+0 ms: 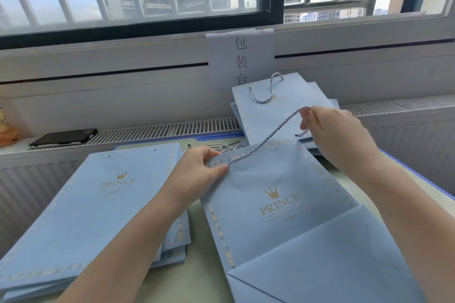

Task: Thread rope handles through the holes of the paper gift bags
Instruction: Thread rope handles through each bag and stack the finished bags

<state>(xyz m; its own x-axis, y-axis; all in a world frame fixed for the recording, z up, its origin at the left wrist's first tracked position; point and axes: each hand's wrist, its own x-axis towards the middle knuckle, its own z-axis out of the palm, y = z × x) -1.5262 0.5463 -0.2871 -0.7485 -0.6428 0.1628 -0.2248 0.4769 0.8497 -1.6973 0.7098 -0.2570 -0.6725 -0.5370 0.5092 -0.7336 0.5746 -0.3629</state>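
Observation:
A flat light-blue paper gift bag with a gold crown and "PRINCE" print lies in front of me. My left hand pinches its top left corner, where a twisted pale rope handle meets the paper near a hole. My right hand holds the rope's other stretch up and to the right, so the cord runs taut between my hands. A second hole shows bare on the bag's top edge.
A stack of flat blue bags lies at the left. Bags with rope handles fitted lean against the wall under a paper sign. Loose ropes lie behind my left hand. A black phone rests on the radiator grille.

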